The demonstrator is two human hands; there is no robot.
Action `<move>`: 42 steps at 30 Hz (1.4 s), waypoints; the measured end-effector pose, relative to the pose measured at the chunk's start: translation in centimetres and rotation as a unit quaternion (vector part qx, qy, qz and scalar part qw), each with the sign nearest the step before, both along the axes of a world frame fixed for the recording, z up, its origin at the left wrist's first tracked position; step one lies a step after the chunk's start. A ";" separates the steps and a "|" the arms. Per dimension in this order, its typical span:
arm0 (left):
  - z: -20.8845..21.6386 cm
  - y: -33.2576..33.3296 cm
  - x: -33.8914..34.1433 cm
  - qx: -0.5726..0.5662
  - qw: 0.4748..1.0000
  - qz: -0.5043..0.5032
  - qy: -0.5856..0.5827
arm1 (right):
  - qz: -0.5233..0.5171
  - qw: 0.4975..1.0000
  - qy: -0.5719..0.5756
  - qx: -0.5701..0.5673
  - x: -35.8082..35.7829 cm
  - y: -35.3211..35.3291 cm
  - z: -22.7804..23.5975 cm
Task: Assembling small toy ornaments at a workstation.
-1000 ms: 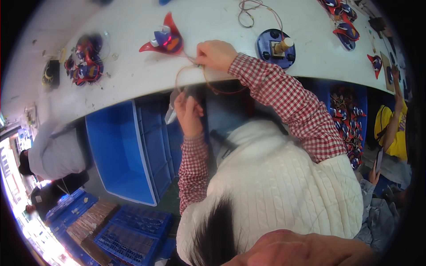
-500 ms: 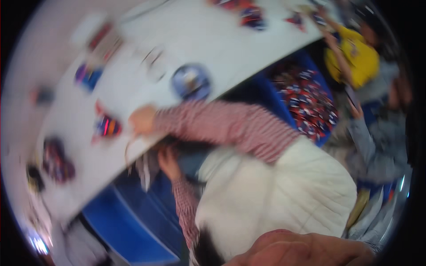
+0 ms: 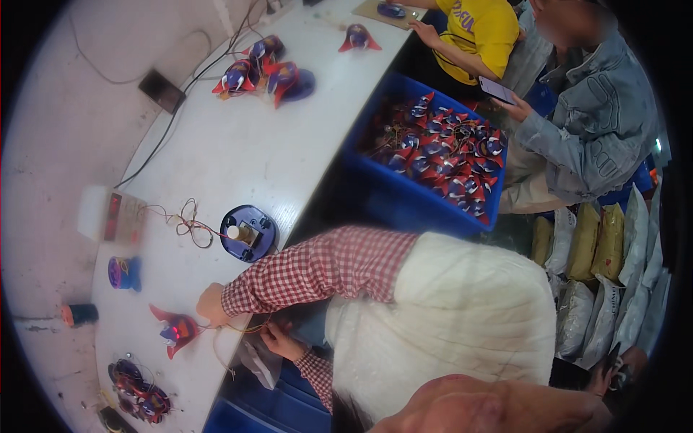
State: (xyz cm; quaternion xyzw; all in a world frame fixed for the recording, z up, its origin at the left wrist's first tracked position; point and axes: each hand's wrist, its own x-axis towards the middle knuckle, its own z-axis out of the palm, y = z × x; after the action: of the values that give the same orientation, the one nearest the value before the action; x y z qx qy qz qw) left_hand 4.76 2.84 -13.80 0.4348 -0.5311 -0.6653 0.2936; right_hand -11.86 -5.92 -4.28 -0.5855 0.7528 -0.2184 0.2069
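My right hand (image 3: 211, 307), in a red checked sleeve, is closed at the table edge with thin wires (image 3: 245, 330) at its fingers; its fingertips are mostly hidden. My left hand (image 3: 283, 342) lies lower, just off the edge, fingers bent and pinching the same wires. Left of my right hand lies a blue and red finned toy (image 3: 175, 333) with a red light glowing on it. Beyond my right forearm sits an open round blue housing (image 3: 247, 233) with a pale cylindrical part inside and thin wires running from it.
Along the table (image 3: 209, 169) stand a box with a red display (image 3: 115, 216), a blue spool (image 3: 124, 274) and several finned toys (image 3: 263, 72). A blue bin (image 3: 404, 198) full of such toys is beside it. A person in yellow (image 3: 473, 36) and one holding a phone (image 3: 498, 89) sit beyond.
The view has swung and sharpened, so the table and bin appear shifted. My right hand remains beside the finned toy, and my left hand remains near the table edge.
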 end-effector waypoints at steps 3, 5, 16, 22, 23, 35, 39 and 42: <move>1.7 1.3 0.9 -0.017 1.000 0.012 -0.003 | -0.001 1.000 0.005 -0.010 0.1 -0.2 0.2; 3.7 2.0 2.2 -0.027 0.998 0.049 -0.015 | 0.030 0.999 0.004 -0.017 1.3 -0.6 0.7; 9.3 5.1 2.7 0.056 0.996 0.049 0.051 | 0.185 0.973 -0.054 -0.130 3.1 17.6 6.4; 11.1 5.1 2.3 0.173 0.970 0.025 0.167 | 0.186 0.961 -0.018 -0.204 3.3 16.9 4.2; 11.5 4.9 2.2 0.182 0.970 0.007 0.164 | 0.187 0.961 -0.022 -0.204 3.1 16.9 3.8; 9.0 -5.7 7.8 -0.544 0.770 0.057 -0.328 | 0.059 0.910 -0.409 0.040 0.7 16.4 6.4; 9.2 -6.2 7.1 -0.486 0.829 0.031 -0.274 | 0.029 0.855 -0.509 0.095 0.4 16.4 6.3; 10.4 -5.6 6.7 -0.159 0.976 0.047 -0.144 | 0.010 0.822 -0.560 0.102 0.3 16.3 6.4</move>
State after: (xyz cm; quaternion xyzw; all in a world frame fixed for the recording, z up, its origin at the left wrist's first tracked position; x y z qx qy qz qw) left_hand 11.50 -2.77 -3.36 0.4980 -0.6460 -0.4880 0.3106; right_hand -11.51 10.34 2.13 -0.3454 0.5197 -0.4282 0.6536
